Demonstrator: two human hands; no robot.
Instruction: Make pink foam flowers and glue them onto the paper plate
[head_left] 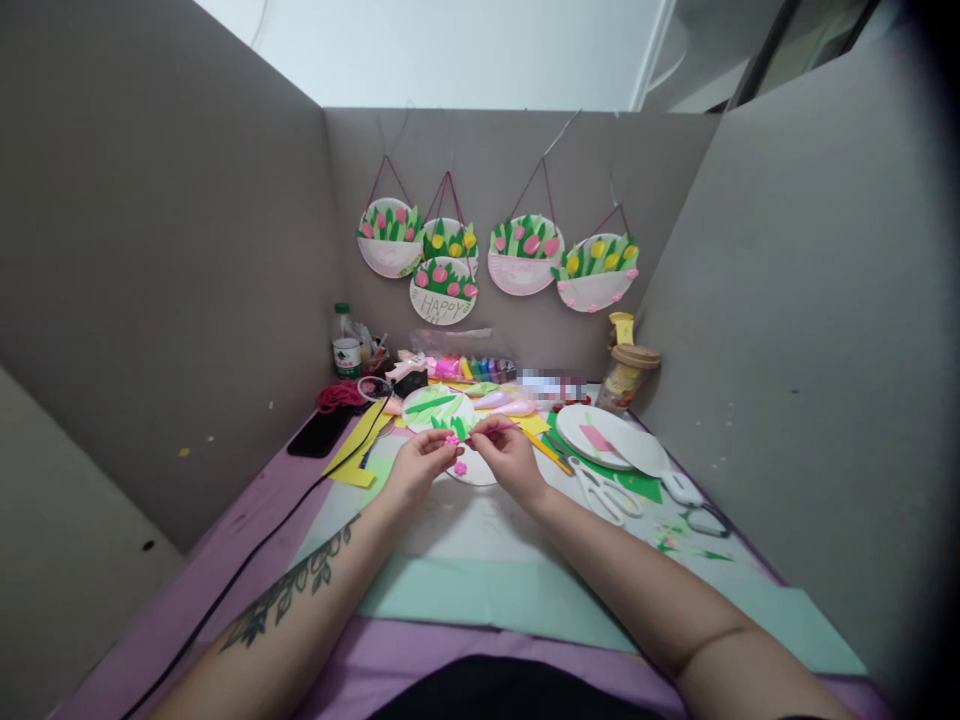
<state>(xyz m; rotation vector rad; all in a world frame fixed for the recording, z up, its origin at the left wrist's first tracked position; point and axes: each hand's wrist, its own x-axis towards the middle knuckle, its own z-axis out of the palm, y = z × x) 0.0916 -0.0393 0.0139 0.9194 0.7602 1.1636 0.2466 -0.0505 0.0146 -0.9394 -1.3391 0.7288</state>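
My left hand [421,468] pinches a small pink flower [451,440] between thumb and fingertips. Close by, my right hand [511,458] is closed on a thin pink stick [504,428], whose tip points toward that flower; its exact kind is too small to tell. Below both hands lies a white paper plate piece [480,472], partly covered by them. A second pink flower [460,468] sits on its left part. Green paper leaves [448,426] show just behind the fingers, and beyond them is a round white plate [420,397] with green strips on it.
Scissors [600,490], white plates [581,432] and a glue gun [679,487] lie right. A phone [320,432] and black cable [277,530] are left. Finished plate baskets [525,275] hang on the back panel. A bottle [346,345] and lidded cup [630,372] stand behind.
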